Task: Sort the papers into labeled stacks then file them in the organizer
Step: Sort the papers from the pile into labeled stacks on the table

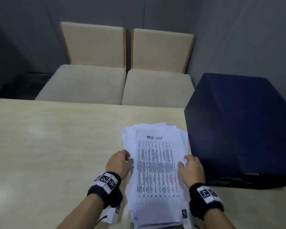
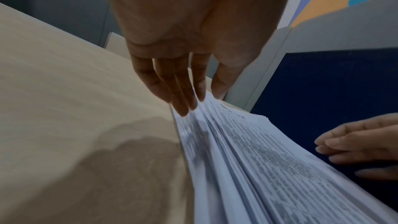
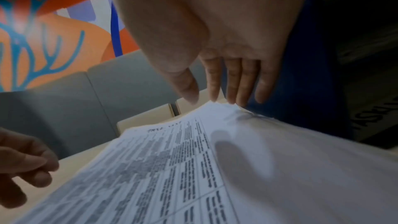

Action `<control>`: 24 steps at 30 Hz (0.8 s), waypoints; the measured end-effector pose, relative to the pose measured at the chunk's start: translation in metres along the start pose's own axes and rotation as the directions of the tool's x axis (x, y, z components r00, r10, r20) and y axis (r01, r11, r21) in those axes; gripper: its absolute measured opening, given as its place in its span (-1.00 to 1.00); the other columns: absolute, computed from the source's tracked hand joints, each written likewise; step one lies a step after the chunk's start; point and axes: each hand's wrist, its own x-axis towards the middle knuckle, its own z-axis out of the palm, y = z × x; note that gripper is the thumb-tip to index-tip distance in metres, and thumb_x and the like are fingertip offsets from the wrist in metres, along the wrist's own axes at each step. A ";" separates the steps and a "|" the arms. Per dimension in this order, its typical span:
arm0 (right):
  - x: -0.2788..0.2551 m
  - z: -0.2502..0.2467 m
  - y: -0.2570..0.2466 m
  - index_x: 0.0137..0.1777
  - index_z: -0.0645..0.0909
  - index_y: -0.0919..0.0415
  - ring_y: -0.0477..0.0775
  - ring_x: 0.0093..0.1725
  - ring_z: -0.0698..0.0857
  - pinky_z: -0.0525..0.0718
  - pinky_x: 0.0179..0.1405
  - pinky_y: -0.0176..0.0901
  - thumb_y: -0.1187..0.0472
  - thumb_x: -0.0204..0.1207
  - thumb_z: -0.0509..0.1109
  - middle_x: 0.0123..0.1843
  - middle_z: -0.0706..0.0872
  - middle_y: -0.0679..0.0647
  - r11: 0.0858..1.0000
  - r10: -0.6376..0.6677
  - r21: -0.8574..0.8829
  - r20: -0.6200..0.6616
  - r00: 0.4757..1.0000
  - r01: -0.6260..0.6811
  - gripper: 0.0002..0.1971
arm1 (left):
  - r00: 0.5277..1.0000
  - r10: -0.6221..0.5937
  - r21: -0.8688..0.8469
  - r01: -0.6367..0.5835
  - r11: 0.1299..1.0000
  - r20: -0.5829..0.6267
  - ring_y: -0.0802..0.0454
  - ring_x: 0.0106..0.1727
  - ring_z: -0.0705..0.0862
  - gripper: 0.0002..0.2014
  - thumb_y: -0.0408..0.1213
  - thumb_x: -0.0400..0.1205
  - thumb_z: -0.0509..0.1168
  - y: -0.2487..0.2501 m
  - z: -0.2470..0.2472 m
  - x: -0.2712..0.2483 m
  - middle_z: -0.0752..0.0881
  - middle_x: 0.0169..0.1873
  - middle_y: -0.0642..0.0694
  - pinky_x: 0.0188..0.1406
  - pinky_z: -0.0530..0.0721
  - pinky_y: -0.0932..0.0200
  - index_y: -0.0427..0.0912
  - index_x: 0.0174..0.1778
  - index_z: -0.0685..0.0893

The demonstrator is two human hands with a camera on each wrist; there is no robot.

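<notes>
While the thick stack of white printed papers sits on the pale wood counter, both hands flank it, left hand and right hand flat-fingered against its side edges, dark blue box crowding the right.

- pale beige wood-grain tabletop, matte, rectangular
- thick, slightly fanned stack of white printed paper sheets lying at its right side; top sheet handwritten "TASK LIST"
- large dark navy rectangular box just beside the stack, at the tabletop's right edge
</notes>
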 end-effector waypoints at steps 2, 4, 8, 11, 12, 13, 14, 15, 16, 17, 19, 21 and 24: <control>0.014 0.003 -0.001 0.39 0.54 0.28 0.28 0.29 0.60 0.54 0.18 -0.06 0.10 0.59 0.35 0.34 0.60 0.23 0.994 0.088 -0.064 0.009 0.996 -0.087 -0.58 | 0.995 -0.102 0.021 0.102 0.995 0.019 -0.10 0.05 0.69 -0.71 -0.04 0.61 0.30 0.005 0.007 0.011 0.73 0.02 -0.09 0.03 0.64 0.11 -0.15 0.13 0.62; 0.023 0.005 -0.005 0.43 0.50 0.28 0.30 0.31 0.61 0.57 0.16 -0.05 0.06 0.59 0.33 0.36 0.63 0.25 0.984 0.153 -0.103 0.046 0.987 -0.148 -0.53 | 0.987 -0.160 0.055 0.158 0.986 0.019 -0.12 0.05 0.68 -0.63 0.01 0.63 0.26 0.010 0.012 0.016 0.70 0.06 -0.13 0.04 0.65 0.08 -0.19 0.19 0.58; 0.020 0.018 -0.012 0.39 0.49 0.27 0.31 0.21 0.66 0.60 0.06 -0.03 0.01 0.58 0.34 0.27 0.69 0.25 0.975 0.161 -0.161 0.045 0.986 -0.152 -0.53 | 0.979 -0.202 0.052 0.202 0.978 -0.002 -0.14 0.02 0.65 -0.59 0.07 0.65 0.20 0.007 0.019 0.022 0.68 0.04 -0.18 -0.04 0.61 0.07 -0.23 0.18 0.55; 0.008 0.033 -0.016 0.32 0.49 0.21 0.26 0.15 0.66 0.54 -0.06 -0.08 -0.03 0.54 0.43 0.21 0.66 0.16 0.980 0.111 -0.170 0.042 0.993 -0.103 -0.54 | 0.974 -0.219 0.056 0.222 0.973 -0.050 -0.17 -0.02 0.67 -0.59 0.08 0.66 0.20 0.001 0.010 0.030 0.72 -0.01 -0.20 -0.11 0.61 0.07 -0.24 0.12 0.58; 0.007 0.037 -0.015 0.26 0.50 0.19 0.23 0.11 0.66 0.54 -0.09 -0.10 -0.02 0.51 0.48 0.18 0.65 0.13 0.986 0.107 -0.133 0.037 0.994 -0.101 -0.57 | 0.974 -0.216 0.055 0.220 0.974 -0.060 -0.17 -0.03 0.68 -0.59 0.08 0.66 0.21 -0.002 0.007 0.032 0.73 -0.02 -0.20 -0.10 0.62 0.07 -0.24 0.12 0.60; 0.008 0.038 -0.014 0.17 0.53 0.17 0.20 0.06 0.66 0.56 -0.10 -0.10 0.02 0.48 0.53 0.13 0.65 0.10 0.992 0.102 -0.070 0.022 0.995 -0.100 -0.62 | 0.973 -0.220 0.049 0.223 0.974 -0.064 -0.16 -0.02 0.68 -0.58 0.09 0.66 0.21 -0.005 0.003 0.034 0.73 -0.01 -0.19 -0.09 0.64 0.07 -0.23 0.13 0.61; 0.011 0.038 -0.011 0.05 0.54 0.16 0.19 0.00 0.65 0.59 -0.10 -0.08 0.07 0.45 0.56 0.07 0.68 0.10 0.995 0.099 -0.011 0.006 0.995 -0.099 -0.69 | 0.971 -0.228 0.041 0.231 0.972 -0.066 -0.16 -0.01 0.69 -0.57 0.10 0.65 0.22 -0.007 -0.001 0.035 0.74 0.01 -0.18 -0.07 0.65 0.07 -0.21 0.17 0.61; 0.015 0.036 -0.008 -0.09 0.52 0.14 0.18 -0.08 0.64 0.60 -0.13 -0.07 0.13 0.45 0.56 -0.03 0.70 0.10 0.995 0.098 0.031 -0.008 0.995 -0.098 -0.75 | 0.968 -0.241 0.036 0.244 0.969 -0.070 -0.15 0.02 0.69 -0.55 0.12 0.64 0.23 -0.009 -0.004 0.035 0.73 0.05 -0.17 -0.04 0.65 0.08 -0.20 0.20 0.61; 0.019 0.035 -0.004 -0.22 0.48 0.13 0.18 -0.16 0.61 0.57 -0.20 -0.09 0.17 0.46 0.55 -0.14 0.69 0.10 0.995 0.095 0.042 -0.022 0.995 -0.094 -0.75 | 0.964 -0.251 0.032 0.255 0.967 -0.084 -0.15 0.05 0.69 -0.54 0.12 0.62 0.25 -0.010 -0.006 0.035 0.71 0.09 -0.15 -0.01 0.64 0.07 -0.18 0.22 0.60; 0.021 0.033 -0.001 -0.33 0.43 0.12 0.18 -0.23 0.58 0.53 -0.26 -0.10 0.19 0.47 0.52 -0.23 0.66 0.09 0.996 0.083 0.041 -0.047 0.995 -0.082 -0.70 | 0.961 -0.255 0.031 0.260 0.965 -0.110 -0.15 0.06 0.67 -0.55 0.11 0.60 0.29 -0.008 -0.007 0.035 0.66 0.12 -0.13 -0.02 0.62 0.07 -0.18 0.22 0.59; 0.021 0.030 0.004 -0.41 0.41 0.15 0.18 -0.26 0.55 0.47 -0.28 -0.11 0.25 0.50 0.49 -0.21 0.63 0.08 0.997 0.052 0.056 -0.108 0.993 -0.046 -0.66 | 0.958 -0.231 0.031 0.239 0.970 -0.170 -0.13 0.02 0.64 -0.55 0.08 0.55 0.38 -0.004 -0.006 0.034 0.56 0.10 -0.09 -0.11 0.54 0.09 -0.18 0.17 0.53; 0.014 0.026 0.008 -0.38 0.49 0.21 0.19 -0.24 0.58 0.45 -0.23 -0.14 0.34 0.48 0.47 -0.15 0.65 0.08 0.989 0.020 0.151 -0.146 0.989 0.003 -0.74 | 0.967 -0.189 0.059 0.201 0.978 -0.171 -0.09 -0.02 0.60 -0.56 0.11 0.52 0.41 -0.001 -0.002 0.033 0.55 0.00 -0.06 -0.16 0.50 0.11 -0.16 0.07 0.52; -0.005 0.019 0.012 -0.20 0.54 0.22 0.14 -0.21 0.69 0.56 -0.27 -0.20 0.47 0.42 0.44 -0.17 0.71 0.04 0.920 0.051 0.393 -0.148 0.988 0.012 -0.83 | 0.970 -0.201 0.088 0.213 0.973 -0.135 -0.07 -0.08 0.60 -0.62 0.11 0.51 0.43 -0.001 0.002 0.033 0.59 -0.16 -0.03 -0.18 0.55 0.10 -0.13 -0.09 0.55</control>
